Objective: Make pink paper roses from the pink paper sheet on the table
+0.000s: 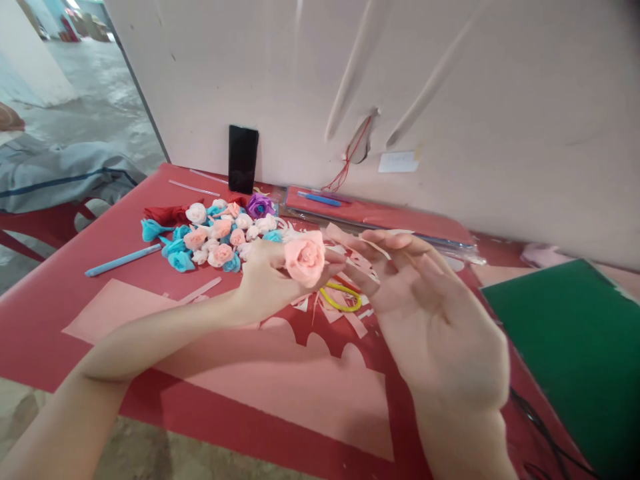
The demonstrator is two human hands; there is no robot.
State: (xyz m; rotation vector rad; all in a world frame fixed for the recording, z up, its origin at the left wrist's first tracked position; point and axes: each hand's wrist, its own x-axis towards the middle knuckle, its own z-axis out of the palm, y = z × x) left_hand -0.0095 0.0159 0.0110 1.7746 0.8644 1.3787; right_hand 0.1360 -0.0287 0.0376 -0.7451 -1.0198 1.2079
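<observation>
My left hand (267,283) is closed around the base of a pale pink paper rose (305,259), whose bloom faces me. Close by on the right, my right hand (425,300) shows its palm, with fingers apart and loosely bent. A pale pink paper strip (345,237) shows at its fingertips; whether they touch it is unclear. Under both hands are paper scraps (356,325) and a yellow scissor handle (343,298). A large pink sheet (300,380) with a scalloped cut edge lies nearest me.
Several paper flowers (220,230) in pink, white, blue and purple are heaped on the red table (30,320). A blue pen (123,260) lies left, and a phone (243,160) leans on the pale panel (280,87). A green board (570,360) occupies the right side.
</observation>
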